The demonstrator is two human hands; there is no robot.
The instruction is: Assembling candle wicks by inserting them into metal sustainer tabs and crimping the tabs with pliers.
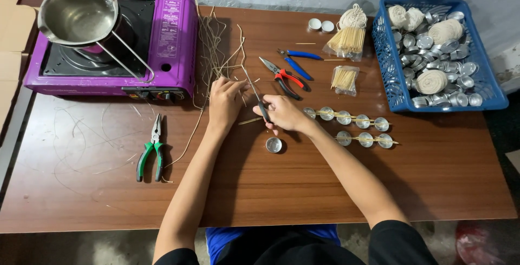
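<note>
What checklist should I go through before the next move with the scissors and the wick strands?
1. Right hand has a grip on the scissors: ok, fingers wrap the handles.
2. Left hand holds the wick strands: ok, fingertips rest on the strands near the blades.
3. Blades on a strand: cannot tell, the blades are too thin to see.
4. Empty metal cup within reach: ok, it stands just below the right hand.
5. Other tools out of the way: ok, the green pliers lie apart on the left, and the red pliers lie behind the hands.
6. Stove off: cannot tell, no flame is visible under the pot.
</note>
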